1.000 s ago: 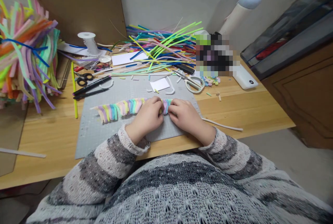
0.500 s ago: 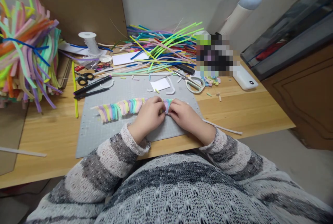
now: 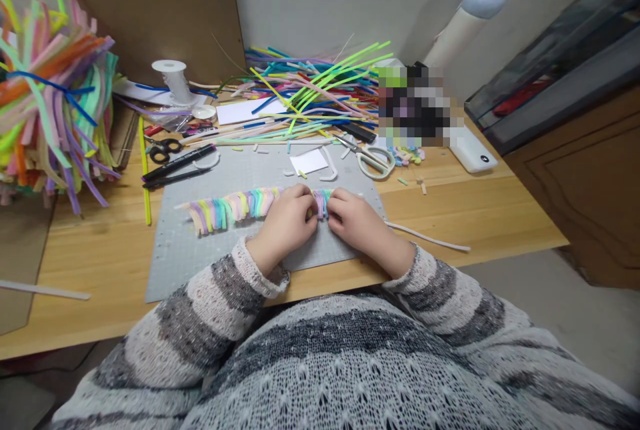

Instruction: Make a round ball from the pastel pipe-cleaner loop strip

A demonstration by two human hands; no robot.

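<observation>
A strip of short pastel pipe cleaner pieces [image 3: 215, 214] runs left to right over the grey cutting mat [image 3: 185, 270]. My left hand [image 3: 291, 213] is closed on its right part, fingertips pinching the bent pieces. Close beside it, my right hand [image 3: 354, 215] pinches the strip's right end with thumb and fingers. A few purple and teal pieces show in the narrow gap between the hands; the fingertips partly hide them. From beneath my right wrist a white pipe cleaner [image 3: 433, 239] stretches to the right across the table.
Light-handled scissors [image 3: 375, 162] and a white card [image 3: 309, 161] lie beyond my hands. Black pens [image 3: 179, 165], black scissors [image 3: 163, 150] and a white spool [image 3: 173, 80] are at the left. A heap of pipe cleaners [image 3: 320, 93] lines the back; a large bundle [image 3: 55, 103] stands far left.
My right hand has shifted slightly right, widening the gap between the hands. The white pipe cleaner's free end has moved a little right and up. My left hand stays in place.
</observation>
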